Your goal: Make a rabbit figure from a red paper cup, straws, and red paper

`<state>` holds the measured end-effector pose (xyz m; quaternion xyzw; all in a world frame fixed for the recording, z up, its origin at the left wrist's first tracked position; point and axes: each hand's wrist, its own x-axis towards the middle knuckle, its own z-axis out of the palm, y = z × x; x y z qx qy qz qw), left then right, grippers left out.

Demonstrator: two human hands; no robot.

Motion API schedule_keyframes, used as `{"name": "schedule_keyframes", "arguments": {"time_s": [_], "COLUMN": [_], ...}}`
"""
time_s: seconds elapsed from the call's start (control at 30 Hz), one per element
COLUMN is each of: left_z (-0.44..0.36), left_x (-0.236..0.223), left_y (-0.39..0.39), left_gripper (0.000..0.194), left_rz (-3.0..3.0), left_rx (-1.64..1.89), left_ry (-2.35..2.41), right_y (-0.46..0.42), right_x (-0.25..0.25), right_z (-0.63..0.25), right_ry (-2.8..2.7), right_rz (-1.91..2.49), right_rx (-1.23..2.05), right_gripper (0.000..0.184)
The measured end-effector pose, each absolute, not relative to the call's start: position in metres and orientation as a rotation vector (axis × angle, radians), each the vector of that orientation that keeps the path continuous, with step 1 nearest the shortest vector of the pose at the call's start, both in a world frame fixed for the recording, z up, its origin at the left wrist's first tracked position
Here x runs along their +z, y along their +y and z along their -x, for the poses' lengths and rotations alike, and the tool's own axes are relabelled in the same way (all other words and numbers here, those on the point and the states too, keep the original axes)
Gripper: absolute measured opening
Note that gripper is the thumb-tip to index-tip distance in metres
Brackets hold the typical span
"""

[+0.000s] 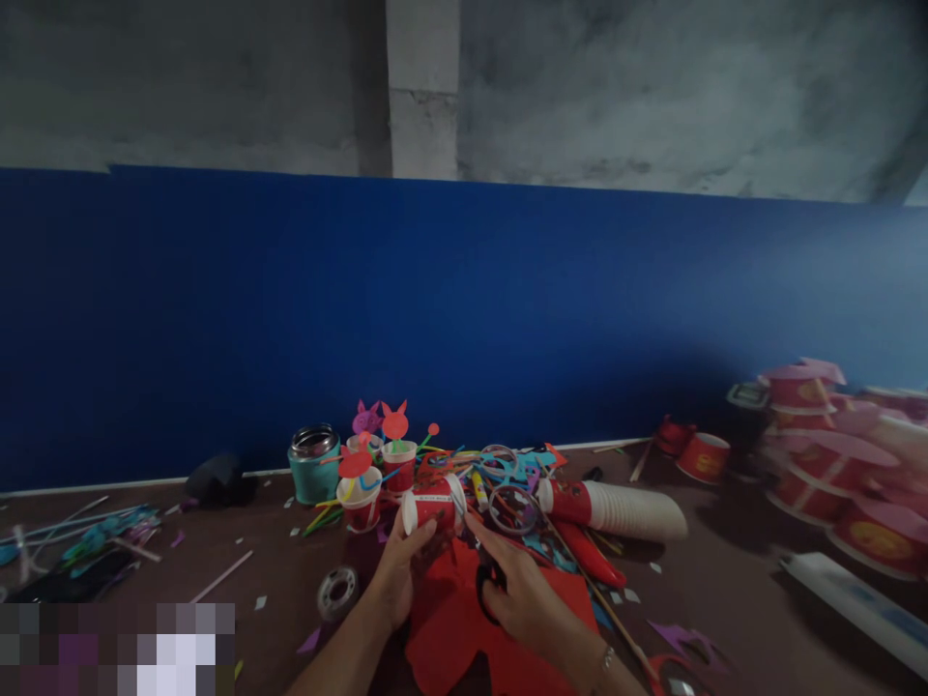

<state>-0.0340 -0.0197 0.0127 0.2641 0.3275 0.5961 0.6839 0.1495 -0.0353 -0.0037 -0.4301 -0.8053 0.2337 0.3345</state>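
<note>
My left hand (395, 575) holds a red paper cup (433, 507) lying on its side, white rim facing left. My right hand (518, 594) rests on a sheet of red paper (456, 628) with black-handled scissors (487, 580) under its fingers; whether it grips them I cannot tell. Just behind the cup stand decorated cups (381, 464) with paper ears and straws.
A teal jar (314, 464) stands left of the cups. A sleeve of stacked cups (616, 507) lies on its side to the right. A tape roll (337, 592) sits near my left wrist. Red bowls (819, 454) pile up far right. A blue wall panel (464, 319) backs the table.
</note>
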Motion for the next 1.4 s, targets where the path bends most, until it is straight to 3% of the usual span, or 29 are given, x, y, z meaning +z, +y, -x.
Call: {"name": "schedule_keyframes", "arguments": {"time_s": [0.23, 0.63, 1.4], "left_z": [0.035, 0.035, 0.029], "left_x": [0.009, 0.009, 0.011], "left_y": [-0.018, -0.017, -0.021], "left_gripper": [0.047, 0.042, 0.057], "left_rz": [-0.568, -0.553, -0.610], "left_rx": [1.343, 1.341, 1.318], "left_ry": [0.748, 0.753, 0.655], "right_y": [-0.035, -0.041, -0.043], "right_x": [-0.004, 0.008, 0.010], "right_z": [-0.152, -0.150, -0.143], "right_ry": [-2.159, -2.153, -2.127], "right_rz": [1.116, 1.131, 1.141], "right_rx": [0.574, 0.515, 0.530], "right_gripper": [0.080, 0.077, 0.079]}}
